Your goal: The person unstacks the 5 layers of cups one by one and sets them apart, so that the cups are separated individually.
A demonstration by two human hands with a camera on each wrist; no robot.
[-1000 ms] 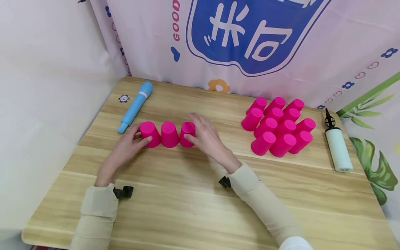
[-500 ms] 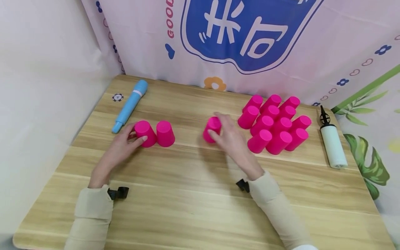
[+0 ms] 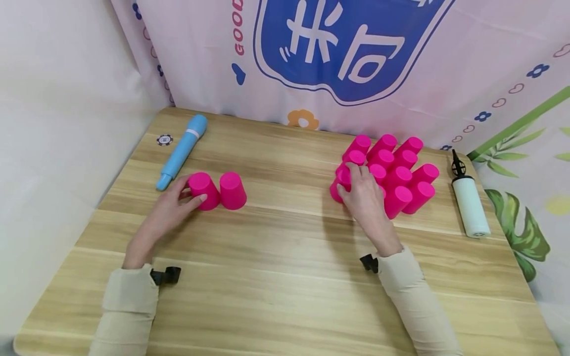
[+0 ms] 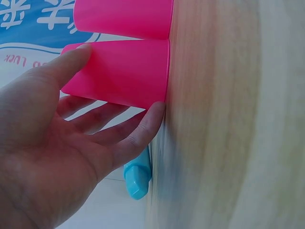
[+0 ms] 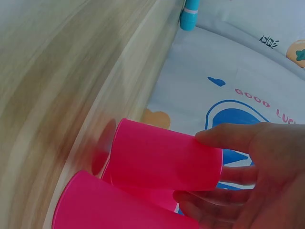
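On the left, my left hand holds an upside-down pink cup with thumb and fingers on either side. The left wrist view shows the thumb on that cup and the little finger by its rim at the tabletop. Another upside-down pink cup stands just right of it. My right hand grips a pink cup between thumb and fingers, at the near left of a group of upside-down pink cups. The hand partly covers some of that group.
A light blue pump lies behind the left hand, by a round chip-like sticker. A pale green pump with a black tip lies at the right edge of the wooden table. A printed curtain hangs behind.
My right hand has carried its cup rightward, away from the row of cups and up to the group. The left hand stays at its cup. The head view has shifted slightly.
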